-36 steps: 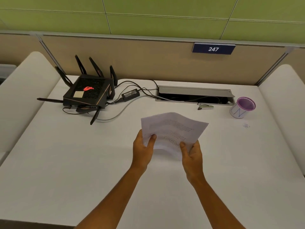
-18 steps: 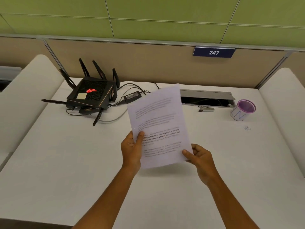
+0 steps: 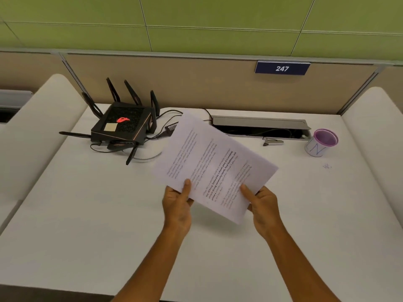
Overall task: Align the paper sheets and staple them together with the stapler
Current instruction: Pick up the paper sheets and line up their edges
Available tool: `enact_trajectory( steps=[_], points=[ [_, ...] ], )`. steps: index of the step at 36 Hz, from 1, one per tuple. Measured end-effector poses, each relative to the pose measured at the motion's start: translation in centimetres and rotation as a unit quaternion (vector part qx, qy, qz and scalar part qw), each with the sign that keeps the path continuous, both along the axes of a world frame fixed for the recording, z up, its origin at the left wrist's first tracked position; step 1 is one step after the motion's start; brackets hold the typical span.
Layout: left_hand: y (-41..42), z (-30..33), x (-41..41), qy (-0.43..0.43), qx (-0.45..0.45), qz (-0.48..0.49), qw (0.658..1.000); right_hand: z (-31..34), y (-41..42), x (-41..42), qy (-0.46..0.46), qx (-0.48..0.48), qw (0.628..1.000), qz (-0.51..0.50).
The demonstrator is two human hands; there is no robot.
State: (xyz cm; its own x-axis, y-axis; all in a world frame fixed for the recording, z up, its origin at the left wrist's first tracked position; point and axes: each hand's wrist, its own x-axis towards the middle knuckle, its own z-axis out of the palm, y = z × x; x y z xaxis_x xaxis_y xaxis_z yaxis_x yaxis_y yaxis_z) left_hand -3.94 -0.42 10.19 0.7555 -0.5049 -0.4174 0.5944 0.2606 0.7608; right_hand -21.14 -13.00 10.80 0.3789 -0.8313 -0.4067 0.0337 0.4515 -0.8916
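Note:
The printed white paper sheets (image 3: 211, 166) hang above the middle of the white desk (image 3: 87, 214), turned sideways so the text lines run diagonally. My left hand (image 3: 177, 205) pinches their near left edge, thumb on top. At the near right edge my right hand (image 3: 262, 205) grips them, thumb on the printed face. A small silver stapler (image 3: 273, 141) lies on the desk at the back right, in front of the cable slot, well beyond both hands.
A black router (image 3: 122, 125) with antennas and cables (image 3: 148, 156) sits at the back left. An open grey cable slot (image 3: 259, 123) runs along the back edge. A purple-rimmed cup (image 3: 320, 143) stands at the back right. Padded white dividers (image 3: 379, 136) flank the desk.
The sheets went from crumpled low, to upright, to turned clockwise onto their side. My right hand moved from barely touching the lower edge to gripping it.

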Motion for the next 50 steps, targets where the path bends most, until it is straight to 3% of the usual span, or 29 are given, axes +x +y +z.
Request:
enact_trajectory(
  steps=[3,6,11,17,21,27,35,43,50],
  points=[
    [1.5,0.0,3.6,-0.051,0.02,0.012,0.998,0.2,-1.4,-1.0,0.05,-0.041,0.998,0.011],
    [2.8,0.3,6.9,-0.131,0.073,-0.055,0.987,0.7,-2.4,-1.7,0.077,-0.078,0.994,0.02],
    [2.4,1.4,8.9,-0.258,0.163,-0.192,0.933,1.6,-3.1,-1.9,0.098,-0.137,0.985,0.025],
    [0.8,2.1,7.2,-0.306,0.147,-0.15,0.929,0.9,-2.5,-1.6,0.088,-0.185,0.979,0.002],
    [0.9,-0.3,5.5,-0.283,0.128,-0.12,0.943,-1.3,-1.6,-1.7,0.101,-0.169,0.98,-0.021],
    [1.7,-5.3,3.9,-0.231,0.188,-0.15,0.943,-4.8,-0.4,-1.8,0.137,-0.113,0.984,-0.012],
    [0.8,-4.1,4.2,-0.254,0.162,-0.151,0.941,-3.8,-1.2,-1.1,0.113,-0.128,0.985,-0.03],
    [0.8,-5.7,4.3,-0.217,0.227,-0.181,0.932,-6.4,-1.3,-1.4,0.178,-0.108,0.977,0.033],
    [1.5,-4.4,4.8,-0.185,0.194,-0.164,0.949,-4.1,-2.6,-2.3,0.099,-0.061,0.992,0.041]
  ],
)
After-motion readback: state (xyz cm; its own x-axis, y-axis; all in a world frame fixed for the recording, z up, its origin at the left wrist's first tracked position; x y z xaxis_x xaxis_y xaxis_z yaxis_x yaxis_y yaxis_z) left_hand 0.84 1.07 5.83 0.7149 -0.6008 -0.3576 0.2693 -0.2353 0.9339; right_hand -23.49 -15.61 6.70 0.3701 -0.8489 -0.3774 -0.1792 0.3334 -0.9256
